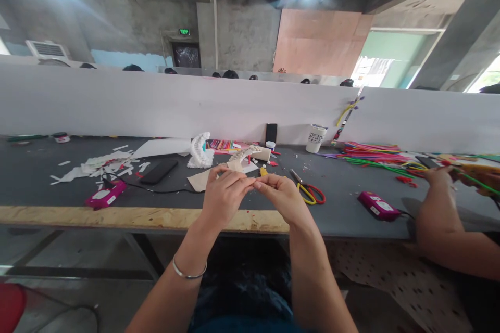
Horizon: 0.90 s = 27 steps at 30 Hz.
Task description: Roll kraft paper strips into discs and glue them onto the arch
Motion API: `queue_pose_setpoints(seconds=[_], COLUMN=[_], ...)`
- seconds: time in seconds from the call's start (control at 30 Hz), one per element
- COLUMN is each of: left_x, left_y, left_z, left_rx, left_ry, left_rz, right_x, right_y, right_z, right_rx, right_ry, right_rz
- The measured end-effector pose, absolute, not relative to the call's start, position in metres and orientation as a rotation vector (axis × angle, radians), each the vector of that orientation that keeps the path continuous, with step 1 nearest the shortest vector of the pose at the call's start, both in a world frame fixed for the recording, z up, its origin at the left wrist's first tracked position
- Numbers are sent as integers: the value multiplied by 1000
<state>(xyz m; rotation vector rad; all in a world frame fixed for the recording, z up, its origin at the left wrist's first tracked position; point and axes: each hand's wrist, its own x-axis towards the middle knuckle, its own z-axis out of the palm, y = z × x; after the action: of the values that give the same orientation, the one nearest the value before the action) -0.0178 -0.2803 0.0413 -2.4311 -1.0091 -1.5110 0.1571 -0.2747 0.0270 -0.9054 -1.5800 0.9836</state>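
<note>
You've got both hands, left hand [223,195] and right hand [282,197], meeting fingertip to fingertip over the counter [234,197] edge, fingers pinched on something too tiny to tell

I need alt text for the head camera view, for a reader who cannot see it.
The person's left hand and right hand meet fingertip to fingertip over the edge of a dark worktable, pinching something too small to identify. On the table lie scissors, a black phone and paper scraps; a co-worker's arm reaches in at right.
</note>
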Motion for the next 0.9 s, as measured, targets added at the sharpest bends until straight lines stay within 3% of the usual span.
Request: queue_pose_setpoints(seconds=[0.23, 0.4, 0.47, 0.7, 0.9], left_x=[-10, -2, -2, -13, -20], left_y=[-280, -273, -274, -285, -285], left_z=[32, 17, 17, 34, 34], left_rx=[-2363, -2446, -2487, -2557, -2448], left_ry=[-1107, -1148, -1125, -1052, -989], left_rz=[-1973, -2383, -2287, -1438, -1429], right_x=[154, 146, 147, 160, 164], right_y=[-270, -265, -264, -278, -283], right_z=[21, 13, 11, 24, 27], right_rx=[-696, -699, -732, -978, -952], right_ry=[-1515, -1413, -1413, -1660, -1786], right_rz=[1312, 1248, 1202, 884, 977])
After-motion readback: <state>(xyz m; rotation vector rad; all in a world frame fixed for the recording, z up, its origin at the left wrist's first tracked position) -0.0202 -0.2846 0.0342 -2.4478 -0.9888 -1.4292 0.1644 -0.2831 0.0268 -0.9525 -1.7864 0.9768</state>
